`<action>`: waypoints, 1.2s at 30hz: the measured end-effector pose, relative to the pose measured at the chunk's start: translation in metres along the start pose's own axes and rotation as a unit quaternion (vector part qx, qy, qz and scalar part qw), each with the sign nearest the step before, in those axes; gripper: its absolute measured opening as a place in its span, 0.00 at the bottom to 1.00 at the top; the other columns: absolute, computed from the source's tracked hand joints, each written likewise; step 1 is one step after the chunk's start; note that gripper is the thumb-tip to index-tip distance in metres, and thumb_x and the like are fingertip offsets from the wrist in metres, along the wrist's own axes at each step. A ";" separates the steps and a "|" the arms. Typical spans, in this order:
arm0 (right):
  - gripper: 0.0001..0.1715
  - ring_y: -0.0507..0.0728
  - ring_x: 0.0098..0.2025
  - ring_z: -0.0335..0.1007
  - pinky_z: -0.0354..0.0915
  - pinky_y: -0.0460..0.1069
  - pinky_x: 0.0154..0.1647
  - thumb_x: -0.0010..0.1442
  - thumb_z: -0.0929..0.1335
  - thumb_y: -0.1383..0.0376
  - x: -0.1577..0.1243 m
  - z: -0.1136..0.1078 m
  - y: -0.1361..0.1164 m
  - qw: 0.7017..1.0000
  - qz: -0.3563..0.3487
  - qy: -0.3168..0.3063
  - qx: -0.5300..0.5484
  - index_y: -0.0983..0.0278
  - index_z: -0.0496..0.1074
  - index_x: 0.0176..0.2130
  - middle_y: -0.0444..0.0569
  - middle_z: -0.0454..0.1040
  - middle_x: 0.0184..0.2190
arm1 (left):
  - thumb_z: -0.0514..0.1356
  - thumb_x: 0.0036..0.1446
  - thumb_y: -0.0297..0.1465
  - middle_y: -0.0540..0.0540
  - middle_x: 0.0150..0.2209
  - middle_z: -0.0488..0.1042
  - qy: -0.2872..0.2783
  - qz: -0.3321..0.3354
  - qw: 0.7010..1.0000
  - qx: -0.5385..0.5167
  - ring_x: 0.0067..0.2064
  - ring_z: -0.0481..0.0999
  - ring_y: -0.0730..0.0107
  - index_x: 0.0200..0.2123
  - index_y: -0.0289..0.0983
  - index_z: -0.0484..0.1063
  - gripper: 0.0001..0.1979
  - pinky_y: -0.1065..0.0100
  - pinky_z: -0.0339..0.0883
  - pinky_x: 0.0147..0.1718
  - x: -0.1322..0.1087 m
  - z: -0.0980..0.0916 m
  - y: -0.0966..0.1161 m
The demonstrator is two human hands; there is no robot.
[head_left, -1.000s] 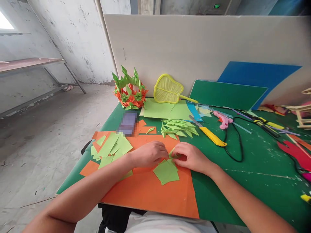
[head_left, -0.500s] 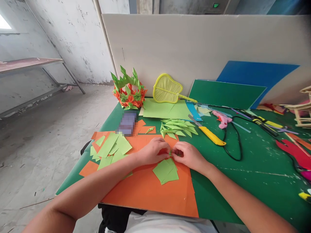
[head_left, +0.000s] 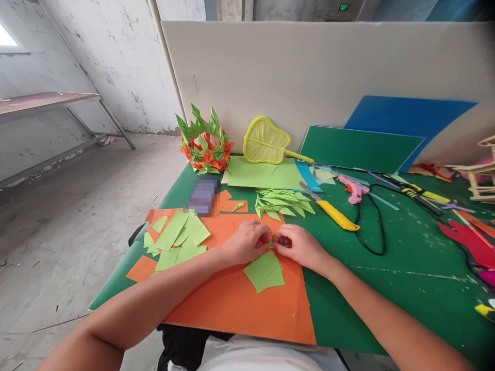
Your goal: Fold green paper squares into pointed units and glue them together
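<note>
My left hand [head_left: 249, 241] and my right hand [head_left: 297, 243] meet over an orange sheet [head_left: 240, 314], both with fingers pinched. Between the fingertips shows a small bit of green paper [head_left: 271, 242], mostly hidden, its folds too small to make out. Just below the hands lie light green paper squares [head_left: 264, 273], loosely stacked. A pile of folded green paper pieces [head_left: 284, 203] sits beyond my hands. To the left, under and past my left forearm, more green squares [head_left: 176, 234] are scattered.
At the back left stands a green and orange folded-paper crown [head_left: 204, 144], beside a yellow leaf-shaped fan [head_left: 266, 141]. A yellow utility knife [head_left: 336, 214] with its blade out and a pink glue gun [head_left: 353, 189] with a black cord lie to the right. A blurred phone-like object [head_left: 203, 196] rests left.
Both hands stay pinched at nearly the same spot, with only slight finger movement on the green paper. Nothing else has visibly moved.
</note>
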State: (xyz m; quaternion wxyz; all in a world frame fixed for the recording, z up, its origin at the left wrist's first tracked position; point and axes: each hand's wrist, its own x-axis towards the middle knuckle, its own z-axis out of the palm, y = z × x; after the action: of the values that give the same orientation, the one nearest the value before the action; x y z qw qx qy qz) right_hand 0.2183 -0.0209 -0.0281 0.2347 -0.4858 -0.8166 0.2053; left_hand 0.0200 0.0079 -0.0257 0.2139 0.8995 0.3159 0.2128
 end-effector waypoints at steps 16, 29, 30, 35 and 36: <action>0.06 0.53 0.29 0.64 0.60 0.46 0.28 0.56 0.67 0.68 0.001 0.000 -0.003 1.000 0.004 0.001 0.002 0.62 0.67 0.28 0.43 0.68 0.26 | 0.56 0.57 0.26 0.49 0.33 0.72 -0.044 0.012 0.998 0.054 0.43 0.68 0.65 0.35 0.38 0.69 0.03 0.63 0.58 0.47 -0.001 -0.006 0.005; 0.04 0.50 0.26 0.61 0.58 0.45 0.25 0.55 0.67 0.69 0.004 0.001 0.000 0.999 0.024 -0.017 0.032 0.62 0.67 0.29 0.42 0.67 0.26 | 0.55 0.56 0.20 0.53 0.39 0.77 -0.083 0.131 0.986 0.056 0.45 0.67 0.67 0.40 0.43 0.73 0.14 0.63 0.53 0.49 -0.006 -0.028 -0.001; 0.04 0.50 0.26 0.61 0.58 0.45 0.26 0.55 0.66 0.69 0.004 0.000 0.000 0.999 0.024 -0.018 0.034 0.62 0.67 0.28 0.42 0.67 0.26 | 0.54 0.56 0.20 0.52 0.39 0.77 -0.084 0.137 0.985 0.064 0.45 0.67 0.67 0.40 0.43 0.73 0.14 0.63 0.53 0.49 -0.006 -0.028 -0.001; 0.04 0.51 0.27 0.62 0.58 0.45 0.26 0.56 0.66 0.69 0.004 -0.002 -0.001 0.998 0.032 -0.027 0.045 0.62 0.68 0.29 0.42 0.68 0.27 | 0.54 0.60 0.24 0.47 0.39 0.76 -0.088 0.164 0.975 0.125 0.45 0.66 0.63 0.41 0.42 0.74 0.11 0.59 0.52 0.48 -0.007 -0.024 -0.001; 0.04 0.51 0.27 0.62 0.58 0.45 0.26 0.56 0.66 0.69 0.004 -0.002 -0.001 0.998 0.034 -0.030 0.048 0.62 0.68 0.29 0.43 0.68 0.27 | 0.54 0.61 0.25 0.46 0.39 0.76 -0.086 0.168 0.973 0.135 0.46 0.66 0.62 0.42 0.41 0.73 0.11 0.59 0.52 0.47 -0.008 -0.023 -0.001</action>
State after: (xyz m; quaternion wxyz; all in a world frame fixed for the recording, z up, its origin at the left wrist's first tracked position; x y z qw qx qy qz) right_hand 0.2170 -0.0172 -0.0250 0.2266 -0.4948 -0.7954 0.2667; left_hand 0.0026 0.0091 -0.0095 0.0784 0.9751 0.1667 0.1232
